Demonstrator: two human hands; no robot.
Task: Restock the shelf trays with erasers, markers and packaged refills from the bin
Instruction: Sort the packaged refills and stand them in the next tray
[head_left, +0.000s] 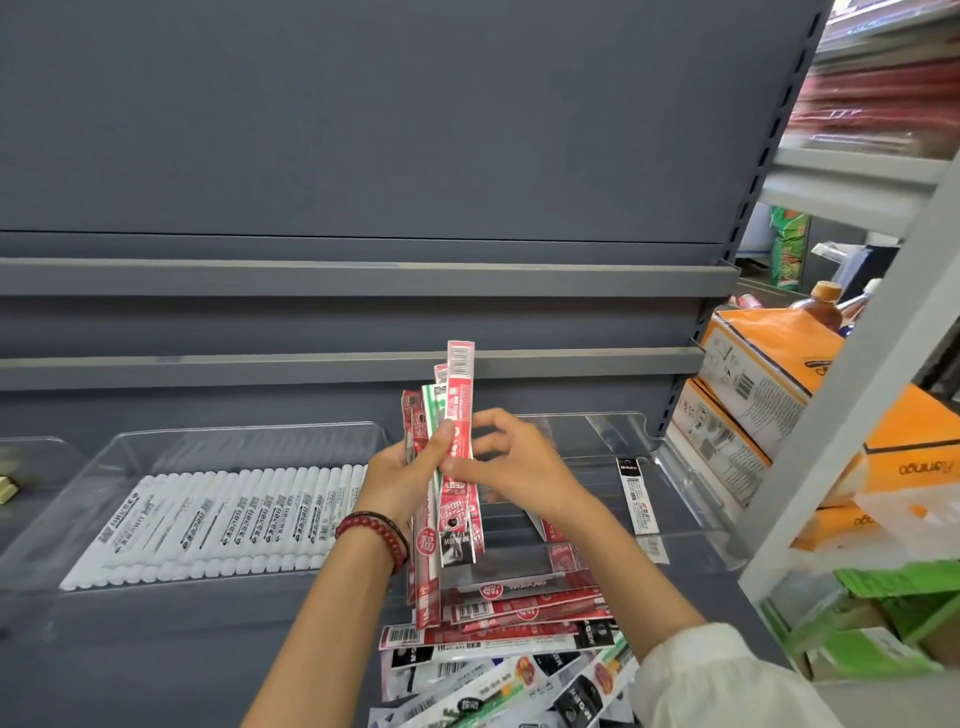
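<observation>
Holding entry: refill packets (460, 387), a fanned bundle, stood upright above the shelf in front of the right-hand tray (675, 457); the left hand (397, 470) was wrapped round the bundle's middle; the right hand (519, 467) pinched the front red packet, thumb on its face, fingers behind.

Handling, as judged: light, thin, bendy and slick; likely to slide off one another; best taken flat across the middle, edges squared, not by the flimsy ends.

Materials: long narrow sleeves of glossy printed film, mostly red and white, one green-striped, with barcodes and punched hang-holes; more lay heaped (509, 623) below the hands, red ones uppermost, black and green ones beneath; whether a bin held them could not be told.

Adjoining: clear moulded plastic marker tray (249, 430), rounded corners, filled with a tidy row of white cylindrical markers (218, 519); one black-and-white packet (638, 501) lay alone in the right-hand tray.
</observation>
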